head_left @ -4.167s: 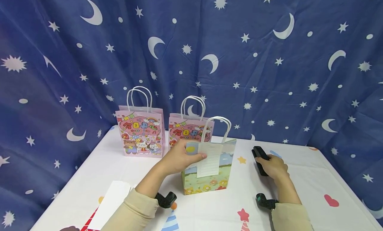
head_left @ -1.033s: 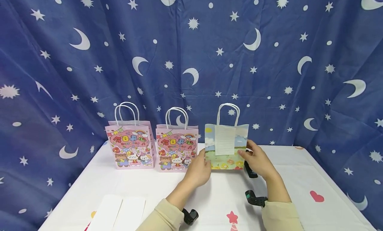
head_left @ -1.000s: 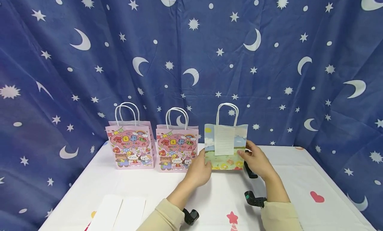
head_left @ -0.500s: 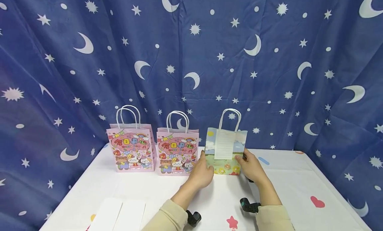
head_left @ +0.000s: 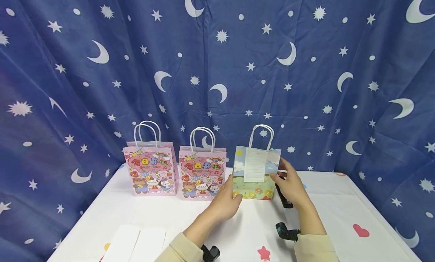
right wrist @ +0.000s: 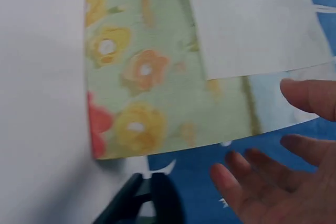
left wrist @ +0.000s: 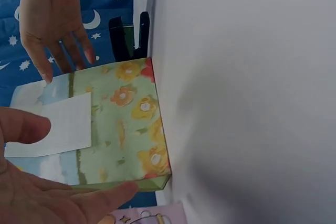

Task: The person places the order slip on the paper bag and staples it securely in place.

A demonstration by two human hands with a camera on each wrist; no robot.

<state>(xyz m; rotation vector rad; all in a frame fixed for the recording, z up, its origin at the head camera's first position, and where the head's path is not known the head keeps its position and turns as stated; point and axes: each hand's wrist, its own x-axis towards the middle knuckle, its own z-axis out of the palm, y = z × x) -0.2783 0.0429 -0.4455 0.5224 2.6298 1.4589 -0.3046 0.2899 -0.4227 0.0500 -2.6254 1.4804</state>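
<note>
A small paper gift bag (head_left: 255, 192) with a meadow-and-flower print stands upright on the table, to the right of two pink bags. A lined white card (head_left: 254, 165) lies against its front, below the white handles. My left hand (head_left: 224, 201) is at the bag's left side, fingers extended along that edge in the left wrist view. My right hand (right wrist: 283, 177) is at the right side, fingers loosely bent and apart from the bag. A black stapler (head_left: 284, 198) lies just behind and below the right hand, partly hidden by it.
Two pink cartoon bags, the left one (head_left: 151, 175) and the middle one (head_left: 202, 177), stand in a row near the blue star-and-moon curtain (head_left: 217, 65). Two blank white cards, one (head_left: 121, 243) beside another (head_left: 148, 244), lie at the table's front left.
The flower bag has gone from in front of the middle pink bag to its right. My right hand has let go of the stapler. Lately both hands' fingers have loosened from the bag's sides.
</note>
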